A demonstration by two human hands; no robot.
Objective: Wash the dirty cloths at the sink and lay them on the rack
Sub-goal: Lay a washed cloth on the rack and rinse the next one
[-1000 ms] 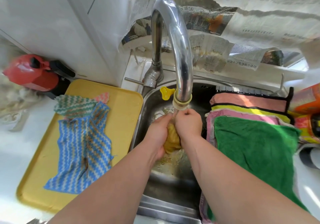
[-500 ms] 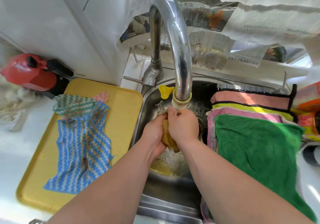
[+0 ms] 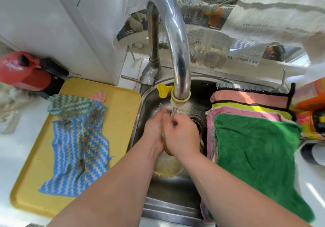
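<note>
- Both forearms came in from the bottom edge over the front rim of the sink; elbows cut off.
- L hand and R hand were pressed together in the basin, both clenched round the yellow cloth.
- Vs. 0.5 s ago: hands closer together, L fingers up level w/ R under the spout, and less cloth showing.
- Cloth mostly hidden by the palms; only a sliver betw. them and a bit below the wrists. Yellowish wet mass under the hands was blurred; couldn't tell cloth from water.
- Water stream ran onto the fingers, which were motion-blurred.
- L of sink: yellow tray w/ stained blue zigzag cloth, partly over a green zigzag cloth; same positions as before.
- R of sink: green cloth on top of pink and yellow cloths, unchanged. Rack nearly all covered, only dark bars at the far edge.
- Faucet arched over the hands.
- Far: newspaper hung behind, print unreadable.
</note>
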